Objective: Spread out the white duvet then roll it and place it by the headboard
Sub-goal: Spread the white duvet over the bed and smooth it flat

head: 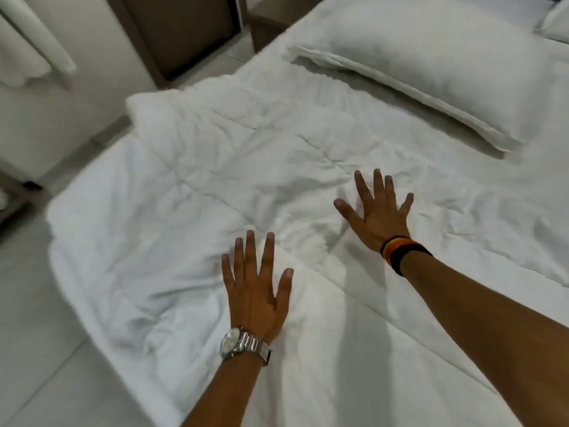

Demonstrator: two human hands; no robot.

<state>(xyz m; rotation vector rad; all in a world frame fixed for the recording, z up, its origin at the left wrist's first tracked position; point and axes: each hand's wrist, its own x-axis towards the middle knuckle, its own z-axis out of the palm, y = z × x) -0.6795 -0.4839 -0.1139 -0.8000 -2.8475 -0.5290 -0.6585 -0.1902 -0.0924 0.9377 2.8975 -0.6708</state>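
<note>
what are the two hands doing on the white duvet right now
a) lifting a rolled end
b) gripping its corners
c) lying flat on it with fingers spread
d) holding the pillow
c: the left hand and right hand both lie palm down with fingers spread on the crumpled white duvet, with no grip on any fabric.

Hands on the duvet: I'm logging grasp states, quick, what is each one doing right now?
Left hand: open, fingers spread, flat on the white duvet.
Right hand: open, fingers spread, flat on the duvet too.
</note>
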